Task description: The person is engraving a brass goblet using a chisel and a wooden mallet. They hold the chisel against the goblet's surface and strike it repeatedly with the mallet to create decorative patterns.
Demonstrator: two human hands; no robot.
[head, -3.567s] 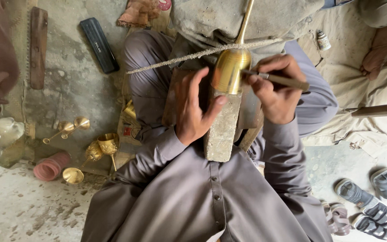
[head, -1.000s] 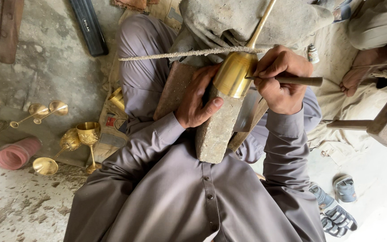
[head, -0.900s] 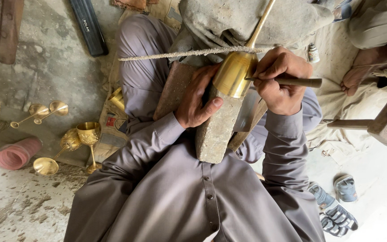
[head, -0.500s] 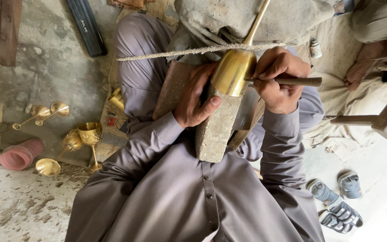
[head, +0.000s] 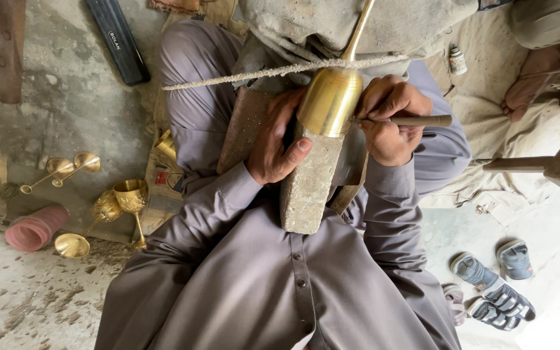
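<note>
The left hand (head: 273, 142) is bracing a rough grey stone block (head: 309, 185) that is standing on the lap, fingers wrapped round its side and thumb pressing on its face, so that hand is closed on the block. A brass cup (head: 330, 100), smooth and bell-shaped with a long thin stem running up and away, is lying across the top of the block, just under a frayed cord (head: 280, 70) that is stretching across the knees. The right hand (head: 390, 123) is clenching a wooden-handled tool (head: 416, 120), its point touching the side of the cup.

To my eye, working well here is a matter of keeping the block pinned steady, resting the tool hand against the cup or block, and pressing lightly so the point is not skating over the polished curve.

The brass is shining yellow and even; the block is pitted and chalky; the clothing is soft grey cloth. On the dusty concrete floor (head: 27, 304) to the left, finished goblets (head: 131, 201) and small brass cups are standing and lying near a ribbed pink roll (head: 34, 227). Sandals (head: 500, 285) are lying on the right.
</note>
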